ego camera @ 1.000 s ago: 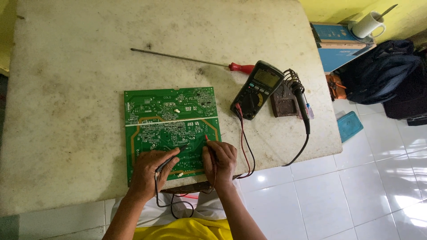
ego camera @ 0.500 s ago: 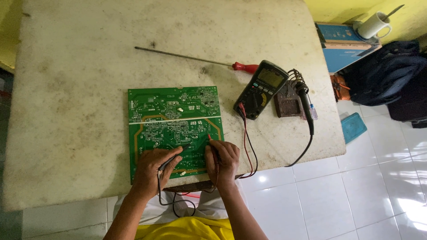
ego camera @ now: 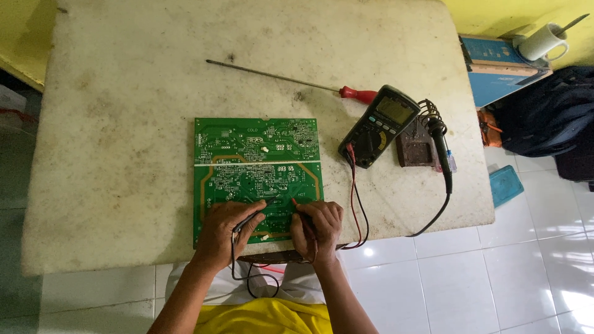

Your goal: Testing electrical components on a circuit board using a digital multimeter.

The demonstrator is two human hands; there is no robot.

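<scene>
A: Where are your hands right now?

B: Both sit on the near edge of the green circuit board [ego camera: 257, 176], which lies flat on the pale, stained counter [ego camera: 124, 111], close to its front edge. Your left hand [ego camera: 224, 235] has its fingers closed around a black probe [ego camera: 253, 214], the tip slanting up and right onto the lower half of the board. Your right hand [ego camera: 317, 230] has its fingers pinched shut on a red probe [ego camera: 296, 203], tip pointing up and left. The two tips rest on the board near each other, not touching.

A: And the leads?

B: The red lead [ego camera: 354, 198] runs from your right hand past the board's right edge and up to the multimeter [ego camera: 378, 126], which lies tilted just right of the board. A black lead [ego camera: 250, 281] loops below the counter edge, in front of your lap.

A: What else is up there with you?

B: A long screwdriver [ego camera: 291, 79] with a red handle lies beyond the board, its handle just beside the meter's top. Right of the meter, a soldering iron [ego camera: 440, 148] rests across a dark stand [ego camera: 416, 148], its cable curving over the counter edge. Off the counter, to the right, you have a blue box [ego camera: 501, 68], a dark bag [ego camera: 550, 117] and a white roll [ego camera: 543, 42].
</scene>
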